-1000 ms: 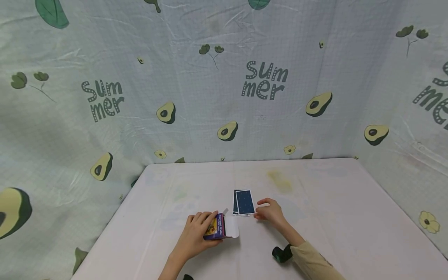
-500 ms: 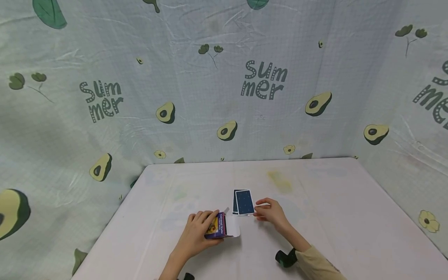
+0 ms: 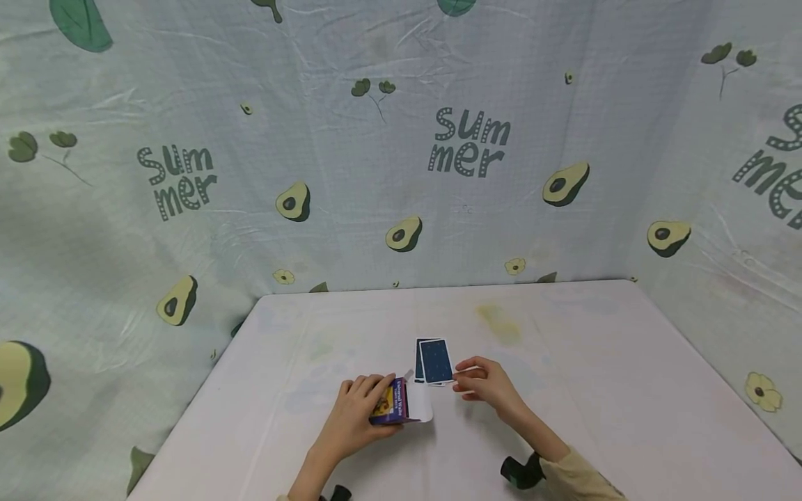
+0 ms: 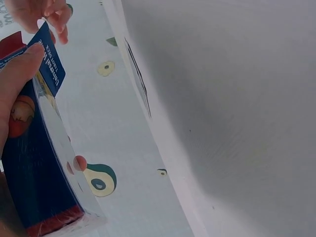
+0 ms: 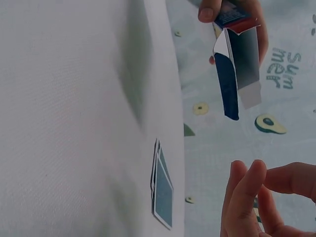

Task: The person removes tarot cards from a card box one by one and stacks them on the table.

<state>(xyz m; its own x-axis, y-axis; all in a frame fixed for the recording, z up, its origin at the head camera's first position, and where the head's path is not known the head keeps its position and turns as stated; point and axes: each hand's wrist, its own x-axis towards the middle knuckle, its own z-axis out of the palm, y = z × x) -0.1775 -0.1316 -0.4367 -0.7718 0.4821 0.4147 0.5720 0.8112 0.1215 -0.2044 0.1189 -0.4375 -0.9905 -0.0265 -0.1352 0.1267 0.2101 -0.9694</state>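
Note:
My left hand [image 3: 354, 414] grips a purple-blue tarot card box [image 3: 390, 405] above the table, its mouth and white flap facing right. The left wrist view shows the thumb across the printed box [image 4: 37, 163] near the lettered flap. Through the mouth of the box [image 5: 228, 89], the right wrist view shows bare inner walls. My right hand [image 3: 491, 386] hovers just right of a small stack of dark blue cards [image 3: 436, 362], fingers loosely bent. In the right wrist view, thumb and fingertips of this hand [image 5: 244, 197] come close together with no object visible between them.
The white table [image 3: 551, 362] carries a yellow stain at the back. Behind it hangs a pale cloth [image 3: 351, 42] printed with avocados and lettering. Black wrist-worn devices show near the right sleeve [image 3: 576, 476] and below the left hand.
My left hand and the box have shifted slightly right. The fingers of my right hand have moved a little beside the cards, and its forearm has shifted right. The card stack stays put.

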